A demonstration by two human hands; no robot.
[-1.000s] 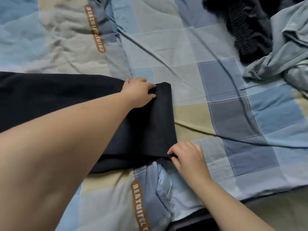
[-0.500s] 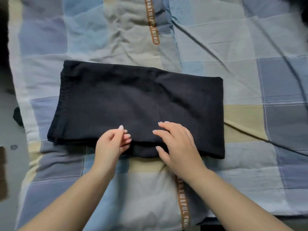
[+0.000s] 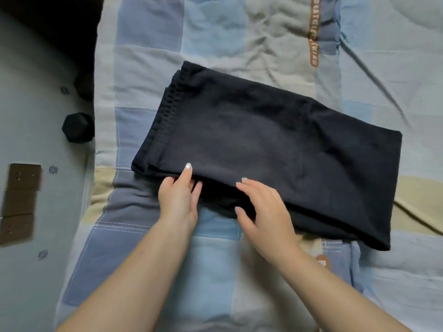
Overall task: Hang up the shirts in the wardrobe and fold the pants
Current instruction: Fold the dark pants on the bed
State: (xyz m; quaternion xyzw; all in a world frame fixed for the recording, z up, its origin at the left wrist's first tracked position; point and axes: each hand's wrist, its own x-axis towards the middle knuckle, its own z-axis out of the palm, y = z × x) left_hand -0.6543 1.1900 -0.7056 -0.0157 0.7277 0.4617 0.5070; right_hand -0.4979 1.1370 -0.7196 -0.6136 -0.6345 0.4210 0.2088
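On the patchwork bedsheet (image 3: pixel 148 58), both hands, left hand (image 3: pixel 178 200) and right hand (image 3: pixel 262 209), are lying open-fingered, ungripping, at the folded black pants' (image 3: pixel 275 149) near edge; press flat and align edges before folding again.

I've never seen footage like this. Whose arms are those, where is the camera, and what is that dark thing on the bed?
There is no machine here: a person wears a camera on the head, so this single picture looks forward and down at their own arms. The dark thing is a pair of black pants, folded over into a flat bundle on a patchwork bedspread of blue, grey and beige squares. The left hand and the right hand both lie at the pants' near edge with fairly straight fingers touching the cloth; neither plainly grips it. Beside the bed, on the floor at the left, sits a black dumbbell.
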